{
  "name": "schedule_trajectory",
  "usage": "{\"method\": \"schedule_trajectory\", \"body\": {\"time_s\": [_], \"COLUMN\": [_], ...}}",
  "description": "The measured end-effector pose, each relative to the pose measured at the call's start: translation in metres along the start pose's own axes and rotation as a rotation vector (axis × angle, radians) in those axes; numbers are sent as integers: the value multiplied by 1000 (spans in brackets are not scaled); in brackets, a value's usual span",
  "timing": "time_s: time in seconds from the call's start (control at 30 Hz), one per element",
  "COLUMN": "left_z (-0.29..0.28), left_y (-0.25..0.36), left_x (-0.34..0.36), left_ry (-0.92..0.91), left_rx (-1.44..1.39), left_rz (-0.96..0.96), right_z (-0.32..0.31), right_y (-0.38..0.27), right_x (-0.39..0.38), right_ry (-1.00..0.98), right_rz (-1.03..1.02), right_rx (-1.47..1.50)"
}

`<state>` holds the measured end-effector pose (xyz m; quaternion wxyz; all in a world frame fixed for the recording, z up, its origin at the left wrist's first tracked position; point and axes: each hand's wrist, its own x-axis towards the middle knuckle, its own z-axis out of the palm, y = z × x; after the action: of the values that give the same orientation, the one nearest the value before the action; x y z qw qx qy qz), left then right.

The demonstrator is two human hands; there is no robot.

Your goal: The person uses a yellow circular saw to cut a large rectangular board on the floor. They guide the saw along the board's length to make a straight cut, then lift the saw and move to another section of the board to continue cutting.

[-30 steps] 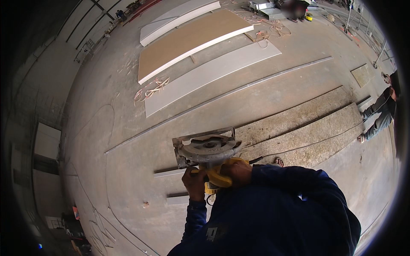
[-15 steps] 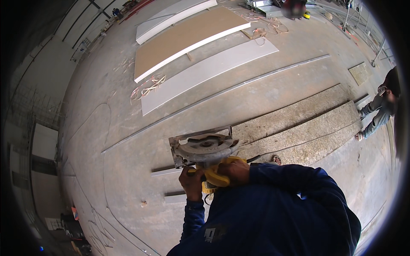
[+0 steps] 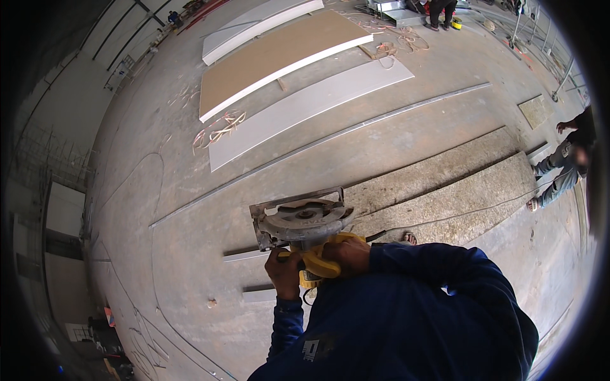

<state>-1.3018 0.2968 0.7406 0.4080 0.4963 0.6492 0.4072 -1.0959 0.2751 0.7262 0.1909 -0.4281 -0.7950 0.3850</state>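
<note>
A yellow and grey circular saw [image 3: 305,219] is held up in front of my body, its metal base plate and round blade guard facing up. My left hand [image 3: 283,273] is closed around the front knob at the saw's left side. Around the rear handle, my right hand [image 3: 351,255] is wrapped, with part of its fingers hidden by the yellow housing. A dark power cord [image 3: 432,220] runs from the saw to the right, over the rough speckled boards [image 3: 457,193] on the floor.
Beyond the saw lie a long metal strip [image 3: 324,151], a narrow white panel [image 3: 311,113] and stacked large panels [image 3: 286,60]. Bundled cords [image 3: 219,132] lie beside them. A co-worker [image 3: 565,162] stands at the right by the board ends; another person [image 3: 441,11] is far off. Metal pieces [image 3: 260,294] lie near my left hand.
The co-worker at the right has raised and reached out an arm. The far person at the top has straightened up. My hands and the saw hold nearly the same place.
</note>
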Motion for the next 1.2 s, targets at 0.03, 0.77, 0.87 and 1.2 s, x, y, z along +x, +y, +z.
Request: {"method": "schedule_trajectory", "body": {"time_s": [0.03,0.77,0.87,1.2], "left_z": [0,-4,-6,-15], "left_y": [0,-2,-12,-84], "left_x": [0,2,6,49], "left_ry": [5,-15,10,-11], "left_rx": [10,32,115,58], "left_rz": [-2,-30,66,130], "right_z": [0,22,26,42], "right_y": [0,17,18,18], "right_x": [0,5,6,18], "right_ry": [4,43,42,205], "right_rz": [-3,-63,-34,-26], "right_rx": [-6,-11,-9,6]}}
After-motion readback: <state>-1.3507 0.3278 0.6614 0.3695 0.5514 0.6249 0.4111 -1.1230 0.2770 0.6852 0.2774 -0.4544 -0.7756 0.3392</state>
